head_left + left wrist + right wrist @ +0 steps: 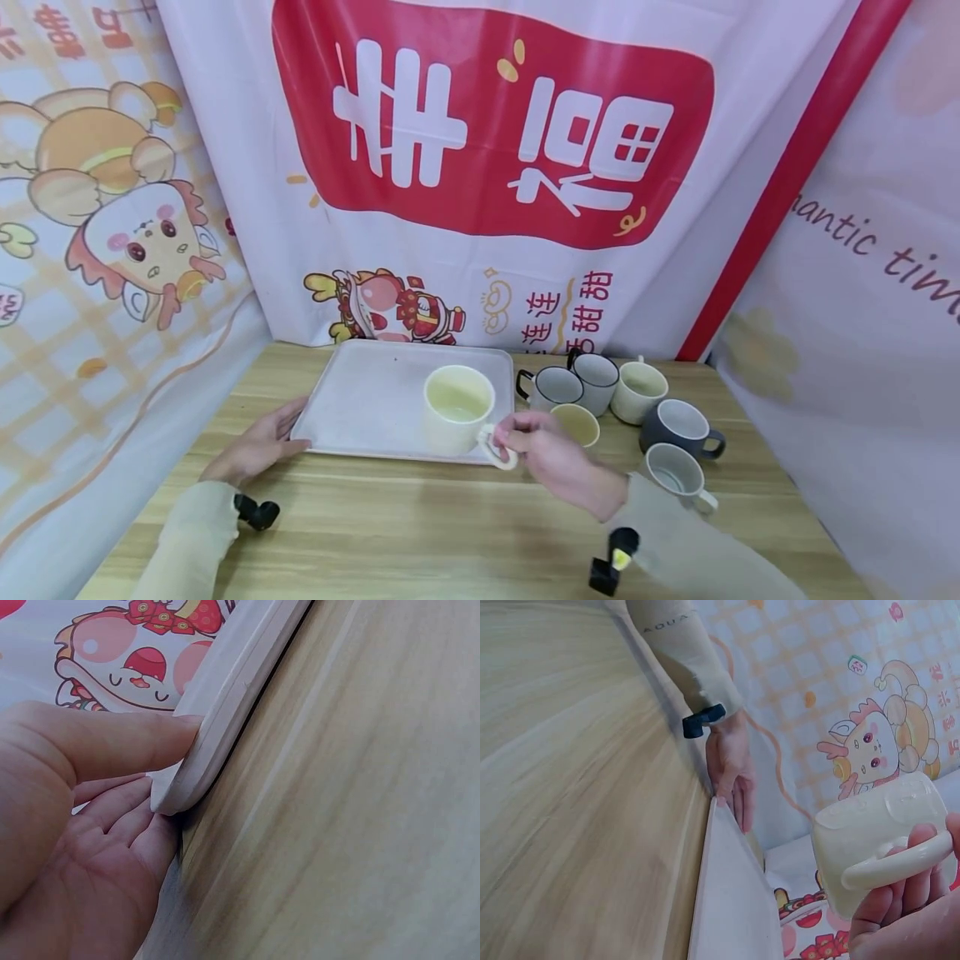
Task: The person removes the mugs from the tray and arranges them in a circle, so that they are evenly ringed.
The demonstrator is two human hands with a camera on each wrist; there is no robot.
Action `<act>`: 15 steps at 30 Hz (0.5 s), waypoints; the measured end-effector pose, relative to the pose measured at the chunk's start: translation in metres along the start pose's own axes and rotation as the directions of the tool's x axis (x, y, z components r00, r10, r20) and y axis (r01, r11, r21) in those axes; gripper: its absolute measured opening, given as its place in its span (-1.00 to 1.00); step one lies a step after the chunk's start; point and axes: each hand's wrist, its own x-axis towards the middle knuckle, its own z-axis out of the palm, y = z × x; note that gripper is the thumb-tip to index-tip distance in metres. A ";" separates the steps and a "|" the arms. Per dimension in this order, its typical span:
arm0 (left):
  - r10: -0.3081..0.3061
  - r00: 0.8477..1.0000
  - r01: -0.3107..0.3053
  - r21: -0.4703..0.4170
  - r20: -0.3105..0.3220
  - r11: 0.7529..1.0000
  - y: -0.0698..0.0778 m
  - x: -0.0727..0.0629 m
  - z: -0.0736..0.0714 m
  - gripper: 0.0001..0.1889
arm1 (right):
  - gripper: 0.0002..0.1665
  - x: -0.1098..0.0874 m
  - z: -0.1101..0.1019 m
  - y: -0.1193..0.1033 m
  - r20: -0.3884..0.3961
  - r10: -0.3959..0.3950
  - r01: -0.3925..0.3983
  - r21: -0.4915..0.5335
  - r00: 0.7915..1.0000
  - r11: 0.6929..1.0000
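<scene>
A cream mug (450, 417) is held in the air over the right part of the white tray (375, 408). My right hand (551, 454) grips its twisted handle (896, 862), with fingers curled through the loop. In the right wrist view the mug (877, 817) is apart from the tray and slightly tilted. At the tray's near left corner is my left hand (258, 442). Its thumb (142, 739) lies against the rim and the other fingers are at the corner's side, so the corner is pinched between them.
Right of the tray stand a pale yellow cup (576, 425), two grey-white mugs with black handles (558, 387), a cream mug (639, 392), a dark grey mug (678, 429) and a whitish mug (675, 471). Printed cloths (487, 292) hang behind the wooden table (420, 533).
</scene>
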 end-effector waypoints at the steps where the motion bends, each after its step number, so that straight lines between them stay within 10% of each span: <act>1: 0.001 1.000 -0.001 0.000 0.001 1.000 0.000 0.000 0.000 -0.02 | -0.69 -0.009 -0.007 -0.002 0.018 -0.004 0.004 0.010 1.000 1.000; 8: 0.017 1.000 -0.016 -0.010 0.013 1.000 0.000 0.000 0.001 -0.01 | -0.74 -0.073 -0.053 -0.004 0.142 -0.106 0.106 0.011 0.984 0.994; 15: -0.011 1.000 0.011 -0.003 0.012 1.000 0.004 0.000 0.002 0.00 | -0.63 -0.123 -0.092 0.012 0.072 -0.175 0.182 -0.105 0.982 0.978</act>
